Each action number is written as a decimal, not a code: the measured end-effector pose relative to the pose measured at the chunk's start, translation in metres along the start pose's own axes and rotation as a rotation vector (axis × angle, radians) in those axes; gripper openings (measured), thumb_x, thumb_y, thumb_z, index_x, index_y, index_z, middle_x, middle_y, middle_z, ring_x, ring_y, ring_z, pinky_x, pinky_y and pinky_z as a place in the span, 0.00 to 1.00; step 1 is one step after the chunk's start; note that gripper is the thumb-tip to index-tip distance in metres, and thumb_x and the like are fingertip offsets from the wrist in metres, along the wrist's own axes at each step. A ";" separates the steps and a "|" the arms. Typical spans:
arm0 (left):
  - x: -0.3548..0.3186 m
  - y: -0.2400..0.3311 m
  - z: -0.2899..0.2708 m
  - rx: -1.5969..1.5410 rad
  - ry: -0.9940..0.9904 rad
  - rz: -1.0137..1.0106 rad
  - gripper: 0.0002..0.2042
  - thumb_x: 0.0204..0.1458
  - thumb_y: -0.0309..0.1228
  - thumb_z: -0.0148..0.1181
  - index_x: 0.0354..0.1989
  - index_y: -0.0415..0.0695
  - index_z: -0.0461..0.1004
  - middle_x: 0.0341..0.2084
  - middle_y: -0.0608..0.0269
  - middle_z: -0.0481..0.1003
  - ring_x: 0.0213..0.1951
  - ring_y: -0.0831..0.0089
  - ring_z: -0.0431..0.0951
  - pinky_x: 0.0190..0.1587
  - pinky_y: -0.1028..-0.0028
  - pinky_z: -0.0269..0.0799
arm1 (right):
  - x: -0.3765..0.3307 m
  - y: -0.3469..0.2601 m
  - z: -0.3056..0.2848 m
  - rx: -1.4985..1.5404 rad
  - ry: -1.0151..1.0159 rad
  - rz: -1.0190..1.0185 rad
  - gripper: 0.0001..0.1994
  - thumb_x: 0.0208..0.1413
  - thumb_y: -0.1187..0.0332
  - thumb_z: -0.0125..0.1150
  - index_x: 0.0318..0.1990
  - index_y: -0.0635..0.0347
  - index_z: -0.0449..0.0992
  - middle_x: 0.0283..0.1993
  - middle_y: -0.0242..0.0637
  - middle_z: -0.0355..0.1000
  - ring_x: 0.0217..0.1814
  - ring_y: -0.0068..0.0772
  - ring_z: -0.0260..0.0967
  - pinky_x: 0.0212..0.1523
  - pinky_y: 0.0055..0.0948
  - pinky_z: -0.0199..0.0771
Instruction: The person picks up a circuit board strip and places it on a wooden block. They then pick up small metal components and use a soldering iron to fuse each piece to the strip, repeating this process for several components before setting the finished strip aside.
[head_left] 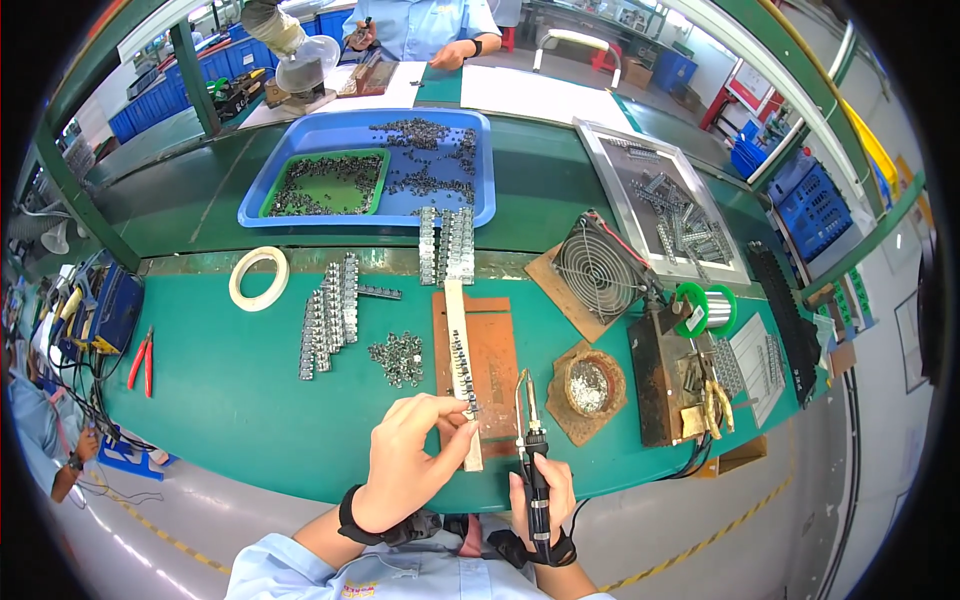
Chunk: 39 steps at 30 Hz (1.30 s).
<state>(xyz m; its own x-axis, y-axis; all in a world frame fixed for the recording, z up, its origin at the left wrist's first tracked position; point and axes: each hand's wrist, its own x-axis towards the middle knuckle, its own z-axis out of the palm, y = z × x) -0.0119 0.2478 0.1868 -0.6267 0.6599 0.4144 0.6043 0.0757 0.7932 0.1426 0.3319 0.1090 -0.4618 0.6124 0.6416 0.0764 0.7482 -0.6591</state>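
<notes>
My left hand [402, 452] is closed in a pinch over the lower part of a pale narrow strip [455, 306]. Between thumb and forefinger is a small dark electronic component [472, 407], partly hidden by the fingertips. A row of similar small parts [461, 362] sits along the strip, which lies across a reddish-brown board [496, 350]. My right hand [552, 492] is wrapped round a black soldering iron [538, 475] with a thin guide tube beside its tip. The iron points up and away, just right of the board, apart from the strip.
Loose components [397, 360] and metal strips [330, 318] lie left of the board. A fan [598, 268], tip-cleaning cup [588, 388], solder spool [707, 309] and metal box [655, 380] stand right. Farther off are a blue tray [255, 200] and a person [425, 28]; red-handled pliers [142, 365] lie far left.
</notes>
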 end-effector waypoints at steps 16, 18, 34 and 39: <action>-0.029 -0.022 0.001 -0.158 -0.140 -0.297 0.07 0.41 0.22 0.61 0.29 0.37 0.70 0.22 0.62 0.73 0.25 0.77 0.74 0.29 0.79 0.68 | -0.003 0.002 0.002 -0.006 -0.010 -0.002 0.21 0.37 0.77 0.66 0.43 0.64 0.69 0.28 0.43 0.67 0.25 0.37 0.66 0.25 0.28 0.67; -0.030 -0.025 0.000 -0.158 -0.153 -0.309 0.07 0.42 0.22 0.60 0.29 0.36 0.70 0.22 0.62 0.73 0.25 0.77 0.74 0.29 0.79 0.68 | -0.003 0.001 0.002 -0.005 -0.009 -0.008 0.21 0.37 0.77 0.66 0.43 0.64 0.69 0.28 0.43 0.67 0.25 0.37 0.66 0.25 0.28 0.67; -0.030 -0.037 -0.001 -0.160 -0.211 -0.346 0.07 0.45 0.25 0.59 0.29 0.35 0.70 0.23 0.57 0.74 0.25 0.74 0.75 0.29 0.77 0.70 | 0.000 -0.007 -0.002 0.272 -0.178 0.262 0.17 0.43 0.80 0.60 0.42 0.64 0.66 0.37 0.48 0.72 0.31 0.35 0.67 0.32 0.29 0.68; -0.026 -0.038 -0.005 -0.136 -0.239 -0.342 0.07 0.44 0.25 0.60 0.29 0.35 0.70 0.23 0.57 0.73 0.24 0.73 0.75 0.28 0.77 0.70 | 0.032 -0.021 0.009 0.240 -0.309 0.022 0.14 0.43 0.79 0.61 0.39 0.61 0.67 0.40 0.48 0.73 0.36 0.36 0.68 0.37 0.30 0.68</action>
<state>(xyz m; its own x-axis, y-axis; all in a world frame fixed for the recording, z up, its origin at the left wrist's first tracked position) -0.0203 0.2242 0.1480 -0.6383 0.7696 0.0160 0.3021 0.2314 0.9248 0.1185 0.3335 0.1397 -0.7098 0.4945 0.5016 -0.1024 0.6320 -0.7681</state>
